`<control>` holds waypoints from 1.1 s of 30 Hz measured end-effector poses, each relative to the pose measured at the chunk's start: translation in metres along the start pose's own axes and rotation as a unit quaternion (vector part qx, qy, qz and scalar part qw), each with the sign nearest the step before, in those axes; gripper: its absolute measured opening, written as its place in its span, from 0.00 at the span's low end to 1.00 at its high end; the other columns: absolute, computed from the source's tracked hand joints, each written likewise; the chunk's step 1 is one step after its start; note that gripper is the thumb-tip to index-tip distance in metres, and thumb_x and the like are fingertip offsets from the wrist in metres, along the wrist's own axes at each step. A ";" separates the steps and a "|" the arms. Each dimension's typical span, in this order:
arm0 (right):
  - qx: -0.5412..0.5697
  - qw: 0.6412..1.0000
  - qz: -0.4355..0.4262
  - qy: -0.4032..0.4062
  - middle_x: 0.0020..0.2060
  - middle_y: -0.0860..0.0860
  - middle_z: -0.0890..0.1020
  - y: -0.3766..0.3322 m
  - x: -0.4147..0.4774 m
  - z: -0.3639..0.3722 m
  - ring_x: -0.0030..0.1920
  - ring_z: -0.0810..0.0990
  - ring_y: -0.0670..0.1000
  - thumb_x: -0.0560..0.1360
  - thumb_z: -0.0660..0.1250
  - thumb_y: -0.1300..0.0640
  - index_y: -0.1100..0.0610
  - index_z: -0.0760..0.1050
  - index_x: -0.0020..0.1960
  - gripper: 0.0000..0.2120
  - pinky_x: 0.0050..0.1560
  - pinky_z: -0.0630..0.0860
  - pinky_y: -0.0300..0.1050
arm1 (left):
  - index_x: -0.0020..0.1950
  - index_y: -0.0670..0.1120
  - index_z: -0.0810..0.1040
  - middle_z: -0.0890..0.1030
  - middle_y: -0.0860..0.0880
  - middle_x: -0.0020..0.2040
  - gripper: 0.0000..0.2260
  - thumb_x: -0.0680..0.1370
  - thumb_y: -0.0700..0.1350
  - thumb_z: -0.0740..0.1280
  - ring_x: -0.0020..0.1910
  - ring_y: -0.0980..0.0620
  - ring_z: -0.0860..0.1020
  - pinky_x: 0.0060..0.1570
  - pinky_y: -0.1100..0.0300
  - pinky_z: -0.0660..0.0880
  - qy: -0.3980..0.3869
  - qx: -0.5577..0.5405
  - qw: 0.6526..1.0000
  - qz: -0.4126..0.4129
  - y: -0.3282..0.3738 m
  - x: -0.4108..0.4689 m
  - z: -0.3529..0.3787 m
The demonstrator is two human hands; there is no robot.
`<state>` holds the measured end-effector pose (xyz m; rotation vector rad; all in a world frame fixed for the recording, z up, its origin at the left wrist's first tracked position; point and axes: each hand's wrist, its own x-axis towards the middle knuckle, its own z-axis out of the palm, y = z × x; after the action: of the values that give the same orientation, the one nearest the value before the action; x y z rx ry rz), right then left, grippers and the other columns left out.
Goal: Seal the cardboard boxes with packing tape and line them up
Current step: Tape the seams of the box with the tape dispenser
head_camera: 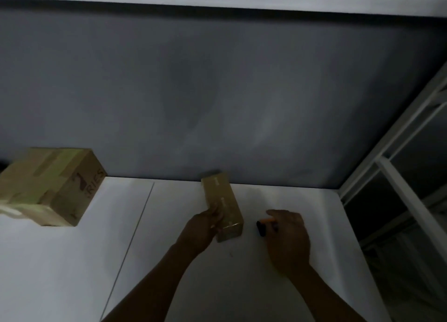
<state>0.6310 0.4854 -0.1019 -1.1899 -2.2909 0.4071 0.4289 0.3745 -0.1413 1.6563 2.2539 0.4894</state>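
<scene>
Head view: grips small box [222,205] with left hand [205,227], fingers clamped on its near left side, flat on table [72,261]. Curls right hand [287,234] fingers round orange tool [262,226], just beyond the far side of the small box. Likely light, stiff, maybe slick; best pinched across long sides.

large cardboard box [60,188] side reads "ries"; the rest illegible

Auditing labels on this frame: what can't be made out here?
Head view, orange-and-black tool: mostly under the right hand; its type is unclear.
Head view, small box: left hand covers its near left side; dim blur hides any tape seam.
Head view, large box: cut off by the left edge; print only partly shows.
</scene>
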 end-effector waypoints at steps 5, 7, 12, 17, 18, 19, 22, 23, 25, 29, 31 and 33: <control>-0.021 0.947 0.175 -0.268 0.63 0.56 0.69 0.037 -0.012 -0.006 0.61 0.73 0.57 0.72 0.69 0.42 0.49 0.51 0.77 0.41 0.59 0.71 0.49 | 0.74 0.48 0.65 0.57 0.50 0.77 0.22 0.80 0.42 0.62 0.72 0.49 0.66 0.70 0.60 0.61 0.011 -0.025 1.000 0.004 0.009 -0.003 0.003; 0.003 0.937 0.183 -0.298 0.61 0.56 0.71 0.041 -0.014 -0.003 0.59 0.74 0.56 0.73 0.69 0.46 0.50 0.48 0.77 0.41 0.58 0.71 0.46 | 0.75 0.49 0.62 0.55 0.51 0.78 0.22 0.81 0.45 0.61 0.73 0.51 0.64 0.69 0.62 0.60 0.006 -0.009 1.000 -0.013 0.012 -0.004 0.003; 0.137 0.948 0.180 -0.226 0.60 0.59 0.77 0.051 -0.015 -0.002 0.60 0.76 0.59 0.73 0.70 0.63 0.56 0.63 0.71 0.29 0.57 0.68 0.38 | 0.77 0.49 0.60 0.55 0.50 0.78 0.23 0.82 0.51 0.56 0.74 0.49 0.61 0.69 0.61 0.59 0.013 -0.009 0.999 -0.033 0.025 -0.008 -0.005; 0.147 0.962 0.130 -0.189 0.53 0.52 0.79 0.043 -0.018 -0.008 0.51 0.75 0.48 0.72 0.71 0.64 0.56 0.72 0.65 0.23 0.52 0.69 0.25 | 0.70 0.45 0.71 0.70 0.45 0.71 0.23 0.80 0.55 0.57 0.68 0.47 0.69 0.65 0.59 0.65 0.041 -0.081 0.995 -0.029 0.030 -0.003 -0.010; 0.143 0.967 0.121 -0.172 0.53 0.51 0.81 0.039 -0.018 -0.010 0.50 0.77 0.48 0.71 0.72 0.61 0.51 0.73 0.64 0.23 0.54 0.73 0.33 | 0.68 0.45 0.73 0.74 0.44 0.66 0.21 0.81 0.55 0.58 0.64 0.47 0.73 0.61 0.60 0.69 0.044 -0.100 0.994 -0.030 0.031 0.000 -0.010; 0.135 0.969 0.125 -0.164 0.51 0.49 0.81 0.037 -0.017 -0.013 0.49 0.79 0.48 0.70 0.72 0.57 0.44 0.73 0.62 0.23 0.53 0.77 0.42 | 0.65 0.44 0.75 0.78 0.45 0.61 0.18 0.81 0.54 0.59 0.59 0.47 0.76 0.55 0.62 0.71 0.052 -0.120 0.991 -0.031 0.033 0.002 -0.011; 0.167 0.970 0.082 -0.153 0.46 0.43 0.81 0.030 -0.004 -0.028 0.46 0.80 0.42 0.68 0.74 0.50 0.38 0.72 0.59 0.23 0.50 0.79 0.44 | 0.63 0.44 0.76 0.80 0.46 0.55 0.15 0.81 0.51 0.60 0.50 0.53 0.78 0.47 0.65 0.73 0.091 -0.183 0.977 -0.060 0.049 0.008 -0.022; 0.192 0.967 0.071 -0.152 0.47 0.42 0.80 0.022 0.004 -0.039 0.48 0.79 0.39 0.68 0.76 0.52 0.39 0.71 0.60 0.24 0.51 0.78 0.40 | 0.64 0.45 0.76 0.80 0.46 0.56 0.16 0.82 0.51 0.59 0.50 0.54 0.77 0.46 0.65 0.72 0.108 -0.209 0.968 -0.082 0.056 0.010 -0.027; 0.267 0.945 0.070 -0.174 0.54 0.40 0.77 0.009 0.017 -0.058 0.55 0.77 0.39 0.67 0.76 0.61 0.43 0.69 0.65 0.31 0.54 0.75 0.32 | 0.63 0.48 0.76 0.80 0.47 0.58 0.17 0.81 0.55 0.58 0.52 0.53 0.78 0.48 0.63 0.72 0.122 -0.280 0.941 -0.145 0.064 0.017 -0.034; 0.385 0.899 0.048 -0.204 0.61 0.43 0.75 -0.003 0.026 -0.076 0.62 0.74 0.43 0.61 0.75 0.69 0.50 0.65 0.69 0.40 0.55 0.72 0.29 | 0.60 0.47 0.76 0.81 0.44 0.56 0.28 0.75 0.67 0.56 0.55 0.46 0.79 0.56 0.51 0.76 0.059 -0.582 0.770 -0.254 0.076 0.026 -0.057; 0.376 0.898 0.022 -0.230 0.63 0.42 0.73 -0.007 0.027 -0.079 0.63 0.73 0.41 0.63 0.76 0.67 0.43 0.64 0.67 0.40 0.57 0.73 0.32 | 0.58 0.44 0.77 0.83 0.42 0.53 0.26 0.76 0.64 0.58 0.54 0.44 0.81 0.52 0.50 0.78 0.029 -0.669 0.695 -0.262 0.075 0.026 -0.069; 0.364 0.897 0.003 -0.251 0.63 0.39 0.73 -0.012 0.029 -0.080 0.64 0.72 0.39 0.65 0.77 0.67 0.40 0.63 0.66 0.40 0.56 0.74 0.32 | 0.59 0.41 0.77 0.84 0.41 0.50 0.20 0.78 0.57 0.62 0.50 0.45 0.82 0.45 0.53 0.79 0.034 -0.677 0.685 -0.267 0.073 0.025 -0.076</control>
<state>0.6552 0.5046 -0.0212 -0.7460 -2.1697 1.5640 0.4510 0.4119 -0.0423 0.1868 1.3996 1.5095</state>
